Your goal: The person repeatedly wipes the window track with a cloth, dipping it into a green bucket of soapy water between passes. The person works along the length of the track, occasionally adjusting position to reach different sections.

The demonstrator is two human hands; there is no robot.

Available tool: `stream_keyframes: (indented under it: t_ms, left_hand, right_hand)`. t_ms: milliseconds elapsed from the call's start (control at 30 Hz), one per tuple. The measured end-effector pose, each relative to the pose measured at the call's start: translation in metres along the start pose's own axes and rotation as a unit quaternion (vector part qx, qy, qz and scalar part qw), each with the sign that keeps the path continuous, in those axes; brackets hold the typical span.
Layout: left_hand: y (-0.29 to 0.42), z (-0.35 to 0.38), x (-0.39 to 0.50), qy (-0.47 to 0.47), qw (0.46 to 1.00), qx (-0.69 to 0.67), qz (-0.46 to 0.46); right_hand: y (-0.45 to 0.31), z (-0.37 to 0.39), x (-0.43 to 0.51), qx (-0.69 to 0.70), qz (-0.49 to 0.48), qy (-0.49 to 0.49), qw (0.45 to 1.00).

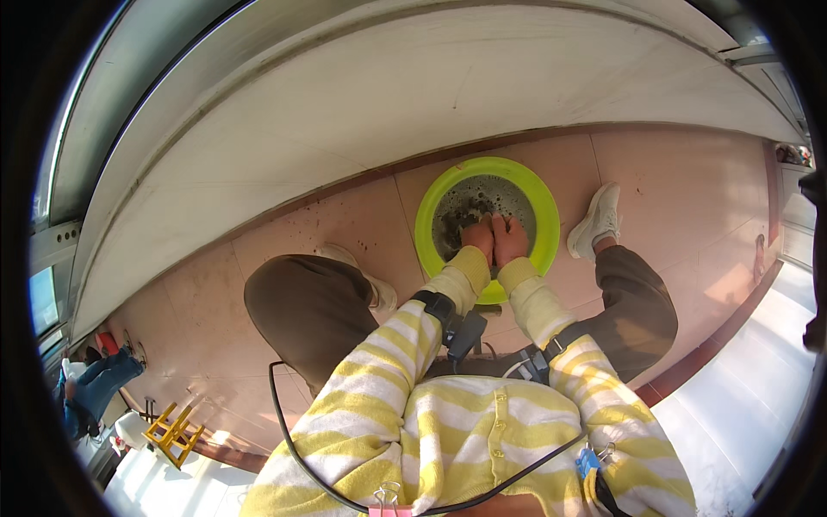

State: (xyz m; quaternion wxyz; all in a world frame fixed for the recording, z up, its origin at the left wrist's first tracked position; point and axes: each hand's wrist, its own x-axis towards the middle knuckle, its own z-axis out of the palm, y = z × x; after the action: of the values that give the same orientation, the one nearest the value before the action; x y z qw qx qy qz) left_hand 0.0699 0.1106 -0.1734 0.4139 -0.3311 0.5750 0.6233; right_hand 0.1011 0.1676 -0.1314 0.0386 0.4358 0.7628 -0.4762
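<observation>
A lime-green round basin (552, 226) stands on the tiled floor between my feet. Grey, sudsy water (510, 190) fills it, with bubbles and dark patches on the surface. My left hand (478, 237) and my right hand (509, 238) are side by side over the basin's near half, touching or nearly so, with fingers curled inward. Something dark and wet, perhaps cloth (455, 226), lies in the water by my left hand. Whether either hand grips it is hidden by the fingers and the suds.
A pale wall (413, 84) runs beyond the basin. My white shoes (597, 216) are on either side. Black straps and a cable are on my arms. At the far left are a yellow stool (173, 434) and another person in blue (97, 388).
</observation>
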Motion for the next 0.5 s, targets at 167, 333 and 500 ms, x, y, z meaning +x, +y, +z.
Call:
stream_keyframes:
  t_ms: [167,333,500]
  left_hand:
    - [-0.012,-0.011,0.017,-0.02,0.809,0.512,0.29]
    - [-0.011,-0.007,0.01,-0.011,0.97,0.202,0.137]
    - [0.005,-0.005,-0.014,-0.063,0.994,-0.093,0.005]
  right_hand:
    - [0.003,0.001,0.006,-0.035,-0.021,0.009,0.999]
    - [0.018,0.001,0.014,-0.039,0.014,-0.025,0.999]
    - [0.029,-0.004,0.021,0.19,0.08,-0.063,0.977]
